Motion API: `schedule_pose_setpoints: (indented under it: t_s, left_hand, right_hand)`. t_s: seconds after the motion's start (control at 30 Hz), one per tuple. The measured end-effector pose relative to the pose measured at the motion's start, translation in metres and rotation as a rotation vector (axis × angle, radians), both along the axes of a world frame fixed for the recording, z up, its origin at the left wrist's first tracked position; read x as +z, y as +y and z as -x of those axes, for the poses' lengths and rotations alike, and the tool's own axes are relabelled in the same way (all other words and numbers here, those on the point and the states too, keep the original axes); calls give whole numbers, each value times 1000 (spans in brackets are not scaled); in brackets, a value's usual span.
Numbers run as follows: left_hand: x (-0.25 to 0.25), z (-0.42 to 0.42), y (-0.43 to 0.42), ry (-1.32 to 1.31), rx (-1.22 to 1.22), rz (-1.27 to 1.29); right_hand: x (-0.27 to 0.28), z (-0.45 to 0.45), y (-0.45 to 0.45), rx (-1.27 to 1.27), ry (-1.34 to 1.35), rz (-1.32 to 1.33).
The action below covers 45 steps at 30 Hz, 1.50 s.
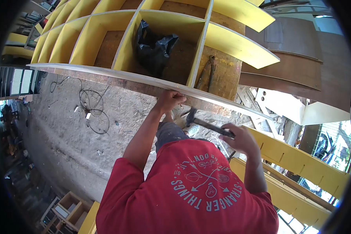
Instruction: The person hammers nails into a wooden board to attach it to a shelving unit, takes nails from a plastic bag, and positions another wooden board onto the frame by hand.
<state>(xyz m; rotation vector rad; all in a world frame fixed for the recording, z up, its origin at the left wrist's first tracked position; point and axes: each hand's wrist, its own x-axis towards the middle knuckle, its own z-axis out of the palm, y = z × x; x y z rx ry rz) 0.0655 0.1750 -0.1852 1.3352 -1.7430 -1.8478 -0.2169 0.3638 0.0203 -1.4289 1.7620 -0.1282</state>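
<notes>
My right hand (242, 140) is wrapped round the handle of a hammer (207, 124), its dark head pointing toward the front edge of a large yellow slatted frame (121, 46). Against that edge, my left hand (171, 100) is closed in a pinch; whatever lies between the fingertips is too small to make out. The hammer head is a short way from the left hand, apart from the wood. Inside one cell of the frame sits a black plastic bag (154, 54). A pair of pincers (211, 72) lies in the cell to its right.
Brown boards (296, 50) are stacked at the right. Long yellow slotted planks (300, 163) lie at my right side. A dark cable (93, 109) coils on the dusty floor (78, 144) to the left. Small wooden boxes (68, 210) stand at the lower left.
</notes>
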Motion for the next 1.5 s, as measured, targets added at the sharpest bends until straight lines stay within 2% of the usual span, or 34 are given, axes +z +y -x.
schedule_pose_setpoints:
  t_s: [0.13, 0.33, 0.7, 0.87, 0.97, 1.07, 1.17, 1.27, 1.37, 1.47, 1.5]
  left_hand:
    - [-15, 3, -1, 36, 51, -10]
    - [-16, 6, 2, 5, 61, -17]
    - [15, 7, -2, 46, 70, -142]
    - [4, 8, -4, 85, 84, -155]
    - [-7, 8, -4, 111, 92, -167]
    - [-4, 8, -5, 81, 79, -184]
    - [10, 8, -5, 25, 66, -147]
    - [8, 8, -4, 97, 85, -161]
    - [-8, 8, -4, 162, 82, -199]
    - [1, 9, -5, 82, 55, -198]
    - [4, 8, -5, 35, 40, -194]
  right_hand:
    - [-33, -10, 4, 152, 70, -134]
    - [-68, -15, 0, 277, 73, -112]
    - [-70, -23, -13, 264, 78, -147]
    - [-63, -23, -25, 220, 26, -164]
    - [-72, -17, -27, 291, -86, -127]
    - [-76, -15, -38, 387, -39, -185]
    - [-78, -14, -45, 191, -107, -178]
    - [-90, -4, -46, 330, -155, -104]
    - [-81, -3, -52, 456, -141, -183]
    - [-75, -2, -56, 175, -224, -252]
    - [-72, -3, -57, 244, -202, -247]
